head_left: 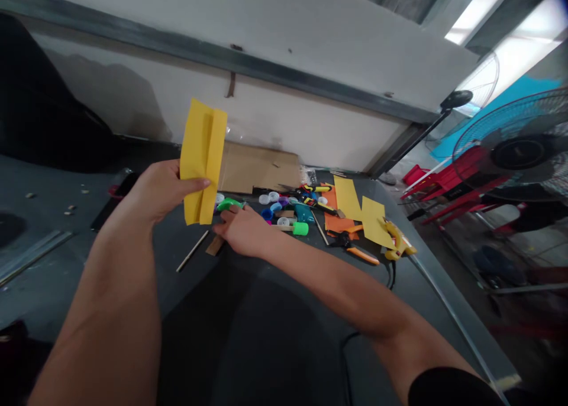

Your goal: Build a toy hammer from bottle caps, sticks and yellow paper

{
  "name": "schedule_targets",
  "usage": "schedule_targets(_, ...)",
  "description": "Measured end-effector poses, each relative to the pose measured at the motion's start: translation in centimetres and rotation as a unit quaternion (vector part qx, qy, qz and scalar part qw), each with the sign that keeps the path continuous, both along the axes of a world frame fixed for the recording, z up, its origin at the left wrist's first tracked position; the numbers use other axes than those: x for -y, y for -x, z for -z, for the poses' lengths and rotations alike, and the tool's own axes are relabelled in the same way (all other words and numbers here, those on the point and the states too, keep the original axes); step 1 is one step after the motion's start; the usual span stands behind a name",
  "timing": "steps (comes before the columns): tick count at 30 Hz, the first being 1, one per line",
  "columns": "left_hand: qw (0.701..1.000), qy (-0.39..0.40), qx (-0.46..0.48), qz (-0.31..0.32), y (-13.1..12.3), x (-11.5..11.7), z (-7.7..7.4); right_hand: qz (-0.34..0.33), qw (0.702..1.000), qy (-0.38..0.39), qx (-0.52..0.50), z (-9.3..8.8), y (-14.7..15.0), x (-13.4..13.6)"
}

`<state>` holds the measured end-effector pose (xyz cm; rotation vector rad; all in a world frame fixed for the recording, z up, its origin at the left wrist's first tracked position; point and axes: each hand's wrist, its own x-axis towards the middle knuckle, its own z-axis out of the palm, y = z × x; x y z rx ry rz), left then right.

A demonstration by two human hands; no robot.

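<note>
In the head view, my left hand [157, 190] is raised and pinches a folded sheet of yellow paper [205, 151], thumb across its front and the other fingers behind it. The paper stands upright with a crease along its length. My right hand [239, 229] is down on the dark table, its fingers curled beside a bright green plastic piece [228, 203]. Whatever those fingertips grip is hidden. A small brown strip [215, 245] lies just under that hand, and a thin stick [192, 251] rests to its left.
Coloured bottle caps [276, 206] are scattered right of my right hand, near a green cylinder [300, 228]. Further right lie yellow sheets [347, 197], orange-handled pliers [361, 254] and a yellow glue gun [397, 240]. Cardboard [260, 168] lies by the wall. A fan [517, 151] stands beyond the table.
</note>
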<state>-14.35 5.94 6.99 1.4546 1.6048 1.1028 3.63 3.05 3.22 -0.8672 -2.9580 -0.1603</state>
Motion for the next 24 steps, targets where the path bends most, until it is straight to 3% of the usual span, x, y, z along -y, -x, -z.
schedule_targets(6,0.999,0.000,0.033,0.011,0.1,0.0,0.1,0.002,1.000,0.010,-0.019,-0.4,-0.1,1.2)
schedule_targets(10,0.992,-0.002,0.122,0.013,-0.9,0.1,-0.2,0.093,0.983,0.087,-0.135,-1.7,-3.4,3.0)
schedule_targets(12,0.984,-0.012,0.180,0.004,-2.3,0.0,-0.2,0.176,0.946,0.131,-0.240,-2.0,-5.4,3.5)
schedule_targets(15,0.965,-0.038,0.259,-0.003,-5.7,-0.2,0.4,0.292,0.846,0.164,-0.415,-1.9,-7.5,3.3)
schedule_targets(18,0.962,-0.065,0.264,0.000,-9.3,0.0,1.6,0.346,0.756,0.162,-0.532,-1.5,-8.3,2.8)
schedule_targets(20,0.969,-0.083,0.231,0.007,-11.1,0.3,2.3,0.361,0.730,0.147,-0.562,-1.3,-8.3,2.7)
schedule_targets(24,0.975,-0.112,0.190,0.001,-12.4,0.8,2.8,0.357,0.717,0.144,-0.581,-1.0,-8.3,2.7)
